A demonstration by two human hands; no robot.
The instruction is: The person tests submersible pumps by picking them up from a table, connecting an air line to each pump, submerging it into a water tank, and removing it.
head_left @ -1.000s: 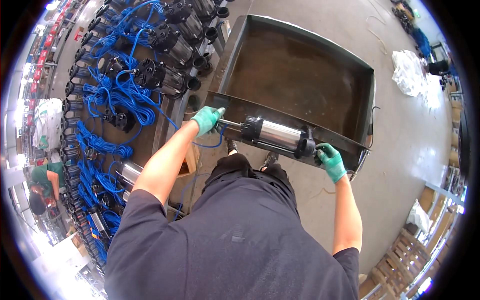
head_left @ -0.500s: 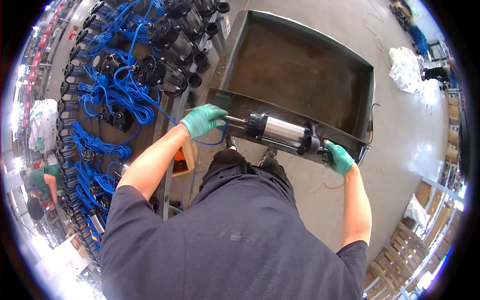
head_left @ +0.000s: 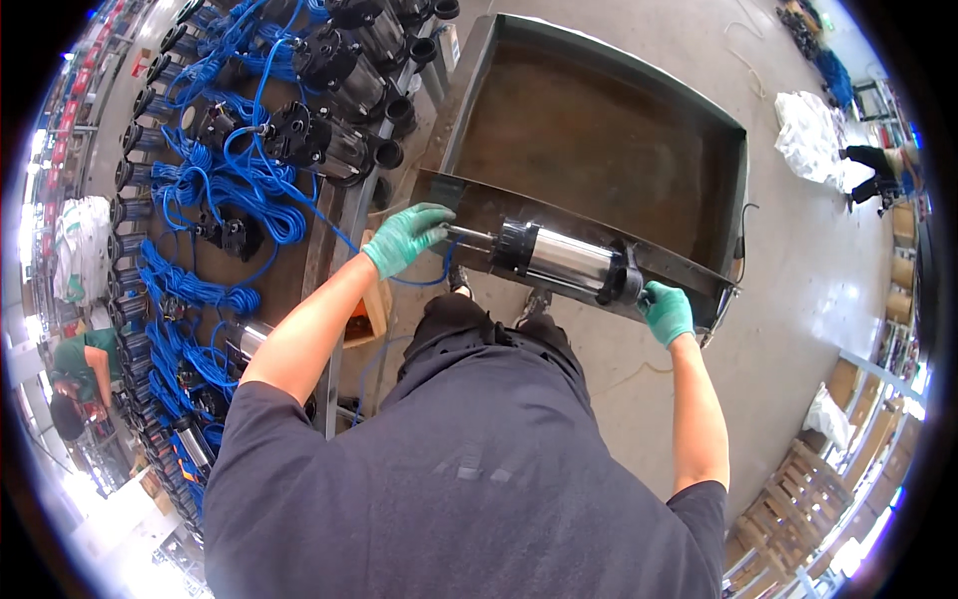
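A submersible pump (head_left: 569, 262) with a shiny steel cylinder and black ends lies crosswise in front of me, over the near ledge of a metal tank (head_left: 589, 215). Green gloves cover both hands. My left hand (head_left: 404, 240) closes around the ends of the thin metal rods that stick out of the pump's left end. A blue cable (head_left: 424, 287) loops down beside that hand. At the other end my right hand (head_left: 667, 313) is closed on the black end piece; its fingertips are partly hidden.
To the left, a bench holds several similar pumps (head_left: 344, 75) among coils of blue cable (head_left: 215, 190). A wooden box (head_left: 375, 309) stands beneath its edge. White bags (head_left: 806, 135) and a wooden pallet (head_left: 793, 489) are on the right. Another person (head_left: 90, 364) bends over at far left.
My right hand has shifted slightly left along the pump's black end. The left hand stays near the rods, and the pump has hardly moved. At far right more of a dark-clothed figure shows.
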